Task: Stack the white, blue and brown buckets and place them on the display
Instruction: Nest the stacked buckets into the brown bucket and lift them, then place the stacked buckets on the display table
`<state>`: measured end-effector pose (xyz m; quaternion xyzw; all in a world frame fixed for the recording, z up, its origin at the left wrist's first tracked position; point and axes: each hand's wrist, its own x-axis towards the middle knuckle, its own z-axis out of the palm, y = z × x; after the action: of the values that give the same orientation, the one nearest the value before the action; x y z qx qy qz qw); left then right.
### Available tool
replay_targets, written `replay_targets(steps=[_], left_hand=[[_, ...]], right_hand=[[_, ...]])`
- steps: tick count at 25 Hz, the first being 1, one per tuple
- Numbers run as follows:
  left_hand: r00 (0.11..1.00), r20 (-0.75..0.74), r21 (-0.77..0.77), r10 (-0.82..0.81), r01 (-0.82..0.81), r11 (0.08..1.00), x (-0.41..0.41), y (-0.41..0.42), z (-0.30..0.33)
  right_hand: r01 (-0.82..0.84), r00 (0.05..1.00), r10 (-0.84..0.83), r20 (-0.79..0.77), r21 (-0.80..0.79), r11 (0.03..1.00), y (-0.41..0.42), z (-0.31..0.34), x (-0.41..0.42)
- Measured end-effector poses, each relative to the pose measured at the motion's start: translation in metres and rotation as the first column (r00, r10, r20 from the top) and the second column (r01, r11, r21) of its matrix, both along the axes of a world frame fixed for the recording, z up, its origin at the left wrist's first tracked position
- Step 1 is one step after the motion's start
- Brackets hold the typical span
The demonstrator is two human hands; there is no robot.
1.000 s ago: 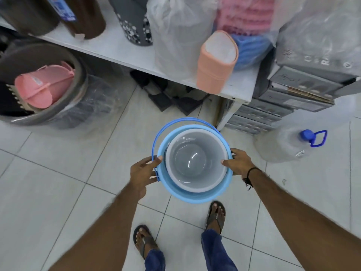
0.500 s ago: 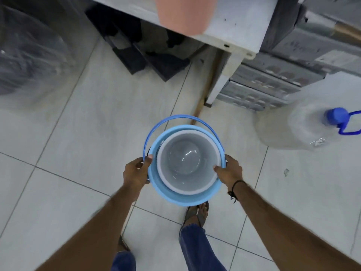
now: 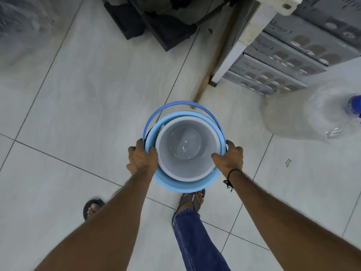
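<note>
White bucket (image 3: 185,149) nested in blue bucket (image 3: 175,182), carried above the floor tiles (image 3: 78,94). Left hand (image 3: 141,159) and right hand (image 3: 229,158) each have their grip clamped on the blue rim. View has tipped down since a second ago: shelf gone from sight, person stepping, so probably moving toward the next bucket. Brown bucket not visible; display cut off.

Two nested buckets, one white bucket (image 3: 187,151) inside one blue bucket (image 3: 185,185); two hands, left hand (image 3: 141,160) and right hand (image 3: 230,158); two sandalled feet; one clear water jug (image 3: 312,116); four stacked grey crates (image 3: 283,61).
</note>
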<state>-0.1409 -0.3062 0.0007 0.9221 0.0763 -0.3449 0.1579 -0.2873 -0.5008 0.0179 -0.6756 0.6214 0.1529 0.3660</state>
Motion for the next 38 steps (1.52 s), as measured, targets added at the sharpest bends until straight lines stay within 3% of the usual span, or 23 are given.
replay_targets(steps=[2, 4, 7, 10, 14, 18, 21, 25, 30, 38], left_hand=[[0.996, -0.080, -0.074, -0.035, 0.029, 0.997, 0.008, 0.006, -0.002], [0.954, -0.279, -0.277, 0.110, -0.190, 0.942, 0.018, 0.013, -0.002], [0.913, -0.360, -0.244, 0.192, -0.290, 0.925, 0.026, 0.031, -0.004], [0.878, -0.404, -0.249, 0.256, -0.375, 0.893, 0.040, 0.069, 0.030], [0.840, -0.436, -0.287, 0.323, -0.470, 0.834, 0.091, 0.136, 0.163], [0.856, -0.437, -0.401, 0.275, -0.459, 0.793, 0.158, 0.202, 0.345], [0.899, -0.384, -0.492, 0.213, -0.394, 0.776, 0.218, 0.238, 0.476], [0.960, -0.253, -0.644, 0.119, -0.259, 0.720, 0.303, 0.254, 0.604], [0.982, -0.107, -0.827, 0.153, -0.174, 0.535, 0.384, 0.220, 0.721], [0.971, -0.068, -0.884, 0.228, -0.164, 0.437, 0.528, 0.090, 0.797]], right_hand=[[0.125, 0.991, -0.125, -0.056, 0.010, 0.992, -0.006, -0.003, 0.002], [0.244, 0.965, -0.231, -0.126, 0.097, 0.965, -0.008, -0.006, 0.003], [0.262, 0.962, -0.232, -0.142, 0.255, 0.931, -0.001, -0.003, 0.007], [0.287, 0.958, -0.272, -0.092, 0.267, 0.920, 0.030, 0.030, 0.021], [0.278, 0.953, -0.303, 0.002, 0.399, 0.874, 0.087, 0.150, 0.067], [0.234, 0.938, -0.321, 0.131, 0.444, 0.865, 0.139, 0.310, 0.128], [0.163, 0.920, -0.302, 0.249, 0.457, 0.875, 0.166, 0.441, 0.189], [0.058, 0.887, -0.238, 0.396, 0.416, 0.907, 0.172, 0.584, 0.266], [-0.058, 0.796, -0.127, 0.592, 0.284, 0.957, 0.142, 0.711, 0.355], [-0.105, 0.723, -0.052, 0.689, 0.184, 0.977, 0.007, 0.790, 0.510]])
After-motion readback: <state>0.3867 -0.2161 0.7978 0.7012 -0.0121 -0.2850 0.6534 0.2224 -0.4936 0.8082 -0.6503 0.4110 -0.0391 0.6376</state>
